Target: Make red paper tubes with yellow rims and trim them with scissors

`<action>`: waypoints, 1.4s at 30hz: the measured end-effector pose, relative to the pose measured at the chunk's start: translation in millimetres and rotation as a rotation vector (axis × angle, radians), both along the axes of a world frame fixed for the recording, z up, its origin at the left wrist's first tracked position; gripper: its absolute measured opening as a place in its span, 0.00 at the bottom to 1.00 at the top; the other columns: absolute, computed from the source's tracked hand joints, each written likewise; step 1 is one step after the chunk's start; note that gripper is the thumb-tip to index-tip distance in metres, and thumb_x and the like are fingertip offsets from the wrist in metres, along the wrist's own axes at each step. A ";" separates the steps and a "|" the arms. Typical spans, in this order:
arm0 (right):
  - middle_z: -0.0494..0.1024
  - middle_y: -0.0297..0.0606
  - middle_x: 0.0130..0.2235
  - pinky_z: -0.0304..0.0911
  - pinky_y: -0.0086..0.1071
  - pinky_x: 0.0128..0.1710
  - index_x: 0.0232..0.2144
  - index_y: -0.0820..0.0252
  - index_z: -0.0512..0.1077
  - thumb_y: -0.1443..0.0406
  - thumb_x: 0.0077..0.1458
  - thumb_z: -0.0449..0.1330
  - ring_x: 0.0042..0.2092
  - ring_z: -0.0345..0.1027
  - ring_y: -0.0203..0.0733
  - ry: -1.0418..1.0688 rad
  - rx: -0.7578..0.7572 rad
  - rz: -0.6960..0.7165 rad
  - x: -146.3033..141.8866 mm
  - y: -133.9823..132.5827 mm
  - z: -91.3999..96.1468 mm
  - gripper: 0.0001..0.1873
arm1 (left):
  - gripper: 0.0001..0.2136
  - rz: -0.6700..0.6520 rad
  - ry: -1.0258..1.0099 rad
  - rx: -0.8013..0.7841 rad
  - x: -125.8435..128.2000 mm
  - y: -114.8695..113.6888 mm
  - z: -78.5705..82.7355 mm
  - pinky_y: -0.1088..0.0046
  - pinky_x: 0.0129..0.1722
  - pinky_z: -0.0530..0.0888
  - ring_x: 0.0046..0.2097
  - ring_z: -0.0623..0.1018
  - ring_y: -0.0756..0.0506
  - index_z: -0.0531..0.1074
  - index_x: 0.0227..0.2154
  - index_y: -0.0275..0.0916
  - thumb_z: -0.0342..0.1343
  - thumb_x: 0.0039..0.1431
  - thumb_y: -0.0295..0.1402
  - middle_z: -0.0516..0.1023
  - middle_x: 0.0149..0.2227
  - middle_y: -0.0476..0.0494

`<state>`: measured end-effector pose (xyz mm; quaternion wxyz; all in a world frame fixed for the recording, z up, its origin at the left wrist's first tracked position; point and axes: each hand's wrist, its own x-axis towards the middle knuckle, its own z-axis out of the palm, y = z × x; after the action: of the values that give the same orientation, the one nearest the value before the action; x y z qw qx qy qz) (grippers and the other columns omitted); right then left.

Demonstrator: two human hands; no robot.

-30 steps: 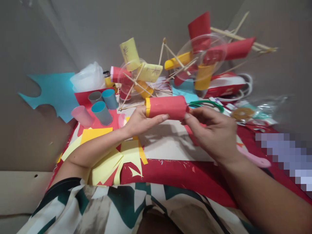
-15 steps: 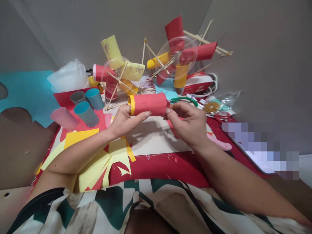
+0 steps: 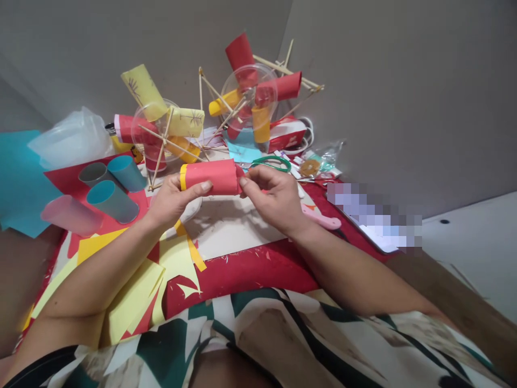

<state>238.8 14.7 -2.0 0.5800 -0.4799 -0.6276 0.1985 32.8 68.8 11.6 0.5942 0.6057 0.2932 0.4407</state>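
A red paper-covered tube (image 3: 216, 177) with a yellow band at its left end lies level between my hands, above a white sheet (image 3: 230, 226). My left hand (image 3: 173, 199) is closed round the banded end, thumb along the front and some fingers hidden behind or inside it. At the other end, the fingertips of my right hand (image 3: 272, 196) pinch the loose red paper edge, which sticks out past the tube. Just behind the right hand lie green-handled scissors (image 3: 274, 161).
Paper-and-stick wheels stand behind, one with yellow and red blades (image 3: 151, 116), another with red and orange ones (image 3: 246, 89). Several cups (image 3: 113, 202) are at left. Yellow paper scraps (image 3: 137, 291), a pink-handled tool (image 3: 323, 218) and a tablet-like device (image 3: 363, 226) surround the work area.
The view has swung right, so everything sits further left in the picture. Both hands keep hold of the red tube; the right fingers have shifted slightly at its paper edge.
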 end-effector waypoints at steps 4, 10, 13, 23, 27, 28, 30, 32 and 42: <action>0.72 0.31 0.23 0.59 0.32 0.28 0.24 0.57 0.66 0.63 0.56 0.58 0.27 0.65 0.36 0.027 -0.019 0.046 -0.8 0.0 1.2 0.10 | 0.16 -0.034 -0.016 -0.157 0.5 2.5 4.8 0.69 0.44 0.82 0.39 0.85 0.44 0.85 0.38 0.38 0.76 0.45 0.37 0.87 0.38 0.43; 0.71 0.31 0.24 0.63 0.31 0.27 0.24 0.57 0.66 0.61 0.55 0.58 0.26 0.66 0.35 0.126 -0.114 0.159 -0.6 -1.9 3.7 0.10 | 0.19 -0.117 -0.003 -0.312 -3.0 11.8 4.6 0.65 0.44 0.83 0.40 0.85 0.40 0.84 0.41 0.36 0.76 0.45 0.37 0.87 0.40 0.37; 0.72 0.31 0.24 0.66 0.31 0.28 0.24 0.57 0.67 0.60 0.54 0.59 0.26 0.67 0.35 0.179 -0.158 0.212 -0.1 -2.6 4.9 0.10 | 0.21 -0.138 -0.008 -0.338 -4.4 14.8 2.7 0.65 0.44 0.83 0.40 0.85 0.40 0.84 0.42 0.36 0.76 0.44 0.36 0.87 0.41 0.37; 0.69 0.30 0.23 0.59 0.30 0.26 0.24 0.57 0.66 0.62 0.55 0.60 0.25 0.63 0.34 0.087 -0.114 0.158 0.5 -1.4 2.6 0.10 | 0.18 -0.103 0.027 -0.244 -2.5 8.8 -0.2 0.68 0.43 0.81 0.39 0.84 0.43 0.84 0.38 0.37 0.76 0.44 0.38 0.87 0.38 0.41; 0.71 0.30 0.25 0.56 0.29 0.26 0.26 0.58 0.69 0.63 0.54 0.60 0.26 0.61 0.33 0.019 -0.056 0.087 1.1 0.8 0.9 0.07 | 0.17 -0.111 0.046 -0.122 -3.4 6.3 -2.4 0.67 0.45 0.79 0.41 0.84 0.42 0.84 0.38 0.37 0.75 0.46 0.40 0.86 0.38 0.41; 0.71 0.30 0.25 0.56 0.29 0.26 0.26 0.58 0.69 0.64 0.54 0.59 0.26 0.62 0.34 0.006 -0.032 0.076 1.2 1.2 0.6 0.06 | 0.17 -0.113 0.054 -0.100 -3.8 5.7 -2.5 0.68 0.45 0.78 0.41 0.83 0.43 0.84 0.38 0.36 0.75 0.47 0.40 0.86 0.37 0.42; 0.71 0.31 0.25 0.57 0.29 0.27 0.27 0.58 0.70 0.64 0.55 0.59 0.27 0.62 0.34 -0.027 0.019 0.057 1.4 1.8 0.0 0.06 | 0.16 -0.131 0.066 -0.079 -4.2 4.5 -1.8 0.68 0.45 0.77 0.40 0.82 0.44 0.84 0.36 0.36 0.75 0.47 0.40 0.86 0.37 0.42; 0.71 0.31 0.25 0.57 0.29 0.28 0.27 0.59 0.71 0.64 0.58 0.58 0.28 0.62 0.34 -0.067 0.069 0.045 1.9 1.9 -0.8 0.08 | 0.16 -0.162 0.054 -0.117 -3.5 4.0 0.2 0.69 0.45 0.76 0.40 0.82 0.44 0.84 0.36 0.36 0.74 0.49 0.42 0.85 0.36 0.43; 0.65 0.30 0.23 0.53 0.29 0.28 0.24 0.58 0.69 0.64 0.61 0.56 0.25 0.57 0.33 -0.265 0.204 -0.019 4.7 3.3 -7.1 0.12 | 0.19 -0.029 -0.091 -0.407 7.3 4.2 7.1 0.74 0.41 0.74 0.39 0.78 0.46 0.84 0.35 0.32 0.77 0.39 0.37 0.84 0.36 0.42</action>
<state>243.5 18.0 -9.1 0.5398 -0.4466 -0.7108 0.0633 40.1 73.0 18.7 0.7233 0.4568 0.3402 0.3905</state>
